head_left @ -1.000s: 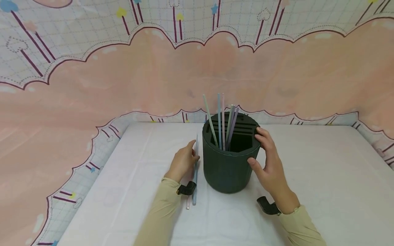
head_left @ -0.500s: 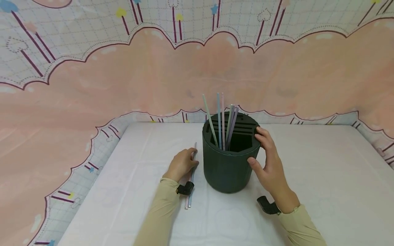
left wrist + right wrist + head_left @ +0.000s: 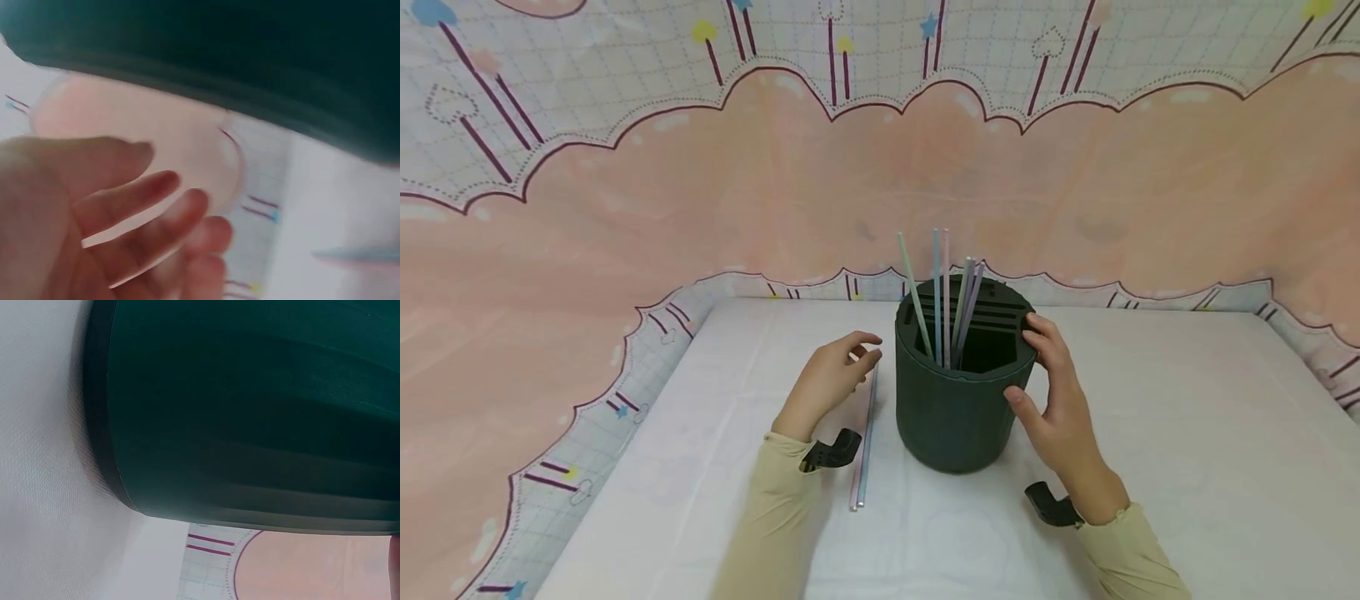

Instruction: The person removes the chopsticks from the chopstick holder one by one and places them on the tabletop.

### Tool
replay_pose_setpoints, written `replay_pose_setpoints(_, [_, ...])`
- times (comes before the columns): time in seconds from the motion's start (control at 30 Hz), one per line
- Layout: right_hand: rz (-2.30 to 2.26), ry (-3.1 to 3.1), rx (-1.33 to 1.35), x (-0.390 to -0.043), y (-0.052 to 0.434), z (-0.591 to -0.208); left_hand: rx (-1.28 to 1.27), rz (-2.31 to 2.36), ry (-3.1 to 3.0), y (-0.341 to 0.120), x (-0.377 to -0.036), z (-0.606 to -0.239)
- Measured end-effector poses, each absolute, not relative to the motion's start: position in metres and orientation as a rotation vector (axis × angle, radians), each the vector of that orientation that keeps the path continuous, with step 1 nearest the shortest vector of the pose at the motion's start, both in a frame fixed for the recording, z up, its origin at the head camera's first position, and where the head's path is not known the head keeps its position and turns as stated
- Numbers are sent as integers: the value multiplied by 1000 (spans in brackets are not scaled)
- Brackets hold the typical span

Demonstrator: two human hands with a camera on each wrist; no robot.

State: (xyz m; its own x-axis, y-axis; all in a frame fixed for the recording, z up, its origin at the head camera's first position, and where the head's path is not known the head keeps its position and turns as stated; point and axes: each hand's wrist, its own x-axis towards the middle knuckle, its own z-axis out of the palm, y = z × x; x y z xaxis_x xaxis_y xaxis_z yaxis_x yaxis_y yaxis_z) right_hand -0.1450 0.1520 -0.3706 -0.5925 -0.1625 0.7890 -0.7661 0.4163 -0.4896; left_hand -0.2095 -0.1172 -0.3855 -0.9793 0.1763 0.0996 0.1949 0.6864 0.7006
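A dark green round holder (image 3: pixel 955 421) stands upright, its top part slots and part wide opening. Several pastel straws (image 3: pixel 937 300) lean in that opening. My right hand (image 3: pixel 1060 404) holds the holder's right side, thumb at the front near the rim and fingers farther back. In the right wrist view the holder (image 3: pixel 250 425) hides nearly all of that hand. Left of the holder, my left hand (image 3: pixel 831 379) is raised with loosely bent fingers and nothing in them. Beneath and beside it a blue straw (image 3: pixel 867 450) and a pink straw (image 3: pixel 854 487) lie together on the table.
A white cloth covers the table (image 3: pixel 700 500). Behind and at the sides hangs a peach and white patterned curtain (image 3: pixel 775 192). Each wrist bears a black camera mount, such as the left one (image 3: pixel 835 448).
My left hand first moved the straws slightly on the table, then released them and rose away to the left. My right hand and the holder have stayed in place.
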Motion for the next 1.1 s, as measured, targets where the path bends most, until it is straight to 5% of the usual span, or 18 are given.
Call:
replay_pose_setpoints(0.37, [1171, -2006, 787, -144, 147, -375, -535, -1097, -2290, -89, -174, -334])
replay_pose_setpoints(1.1, [1190, -1954, 815, -148, 149, -374, -551, -1309, -2251, -51, -167, -336])
